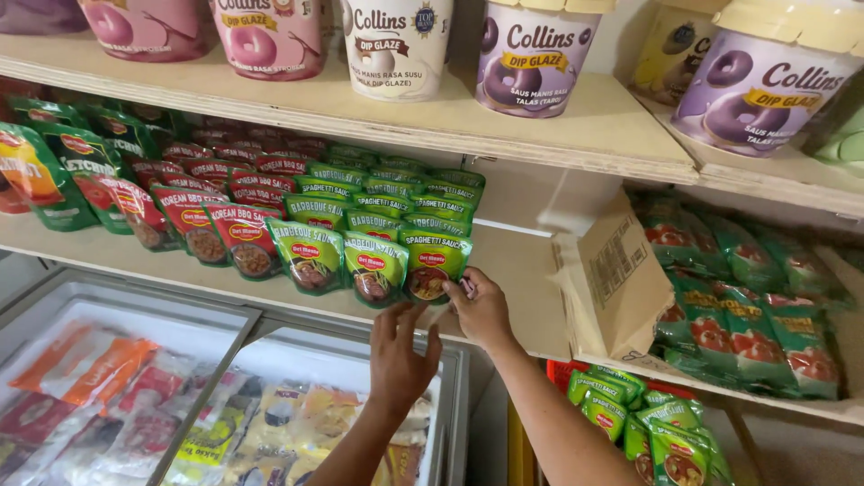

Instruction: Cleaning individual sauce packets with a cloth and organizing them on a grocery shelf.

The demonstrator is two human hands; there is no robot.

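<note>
While the left hand (400, 355) spreads its fingers mid-frame, the right hand (480, 310) pinches a green sauce pouch (433, 263) on the wooden shelf (517, 279).

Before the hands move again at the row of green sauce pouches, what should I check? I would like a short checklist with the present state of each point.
1. Right hand touches the end green pouch: ok.
2. Firm grip on that pouch: cannot tell, fingers partly hidden.
3. Left hand is free, fingers raised below the pouches: ok.
4. Front green pouches stand upright on the wooden shelf: ok.
5. Bare shelf space between pouch row and cardboard box: ok.
6. Freezer lid below is shut: cannot tell.
</note>
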